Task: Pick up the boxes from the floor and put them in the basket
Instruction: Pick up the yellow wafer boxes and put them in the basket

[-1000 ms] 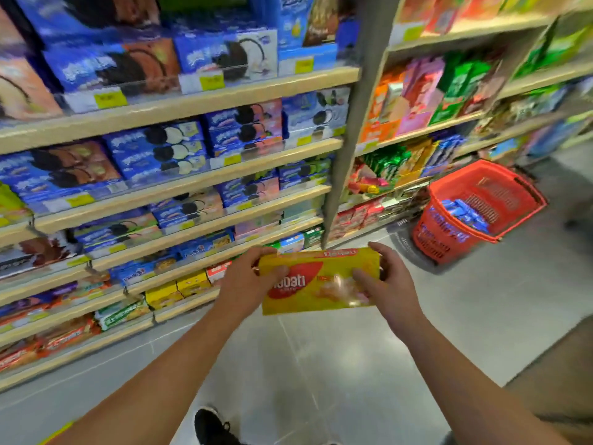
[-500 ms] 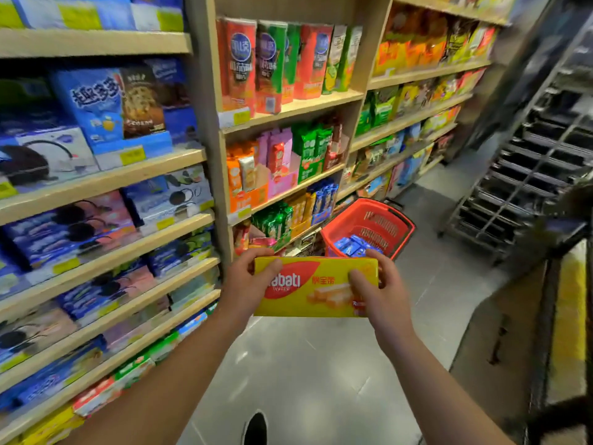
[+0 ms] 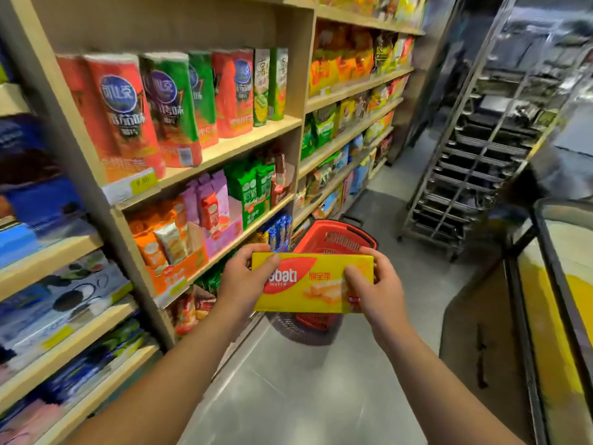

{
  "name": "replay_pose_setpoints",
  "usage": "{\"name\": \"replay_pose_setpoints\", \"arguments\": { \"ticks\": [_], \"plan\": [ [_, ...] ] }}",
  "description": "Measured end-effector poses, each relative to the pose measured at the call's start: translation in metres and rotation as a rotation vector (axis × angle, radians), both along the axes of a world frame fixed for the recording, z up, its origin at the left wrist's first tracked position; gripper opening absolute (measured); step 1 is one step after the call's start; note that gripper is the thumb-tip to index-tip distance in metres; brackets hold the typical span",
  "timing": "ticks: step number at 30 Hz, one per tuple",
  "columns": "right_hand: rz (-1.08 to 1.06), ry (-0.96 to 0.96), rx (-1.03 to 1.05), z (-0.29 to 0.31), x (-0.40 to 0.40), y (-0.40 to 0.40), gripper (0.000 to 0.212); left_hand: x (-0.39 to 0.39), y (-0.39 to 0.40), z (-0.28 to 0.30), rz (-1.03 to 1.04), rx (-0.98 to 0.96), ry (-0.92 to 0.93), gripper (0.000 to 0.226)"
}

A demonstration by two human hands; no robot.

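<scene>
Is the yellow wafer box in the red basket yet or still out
Out. Both hands, left hand and right hand, hold the yellow wafer box by its ends, in front of the red basket on the floor.

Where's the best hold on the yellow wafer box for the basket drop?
Judging by its pose, the two short ends: yellow wafer box is long, flat and level. Left hand and right hand already pinch them from the sides, leaving the underside free above the red basket.
</scene>
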State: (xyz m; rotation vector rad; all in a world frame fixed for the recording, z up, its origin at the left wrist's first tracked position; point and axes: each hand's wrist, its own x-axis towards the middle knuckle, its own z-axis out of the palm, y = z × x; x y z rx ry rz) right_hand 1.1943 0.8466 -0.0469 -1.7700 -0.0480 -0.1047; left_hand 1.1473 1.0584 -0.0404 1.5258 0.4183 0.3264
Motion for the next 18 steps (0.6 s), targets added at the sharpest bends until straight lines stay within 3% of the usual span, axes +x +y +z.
{"name": "replay_pose_setpoints", "arguments": {
  "ticks": [8, 18],
  "plan": [
    [0.048, 0.003, 0.012, -0.016, 0.104, -0.03, 0.038, 0.094, -0.029, -0.009, 0.017, 0.0, 0.022, 0.025],
    [0.182, 0.094, -0.021, -0.033, 0.257, -0.126, 0.037, 0.225, -0.122, -0.029, 0.074, 0.112, 0.093, 0.023]
  ]
}}
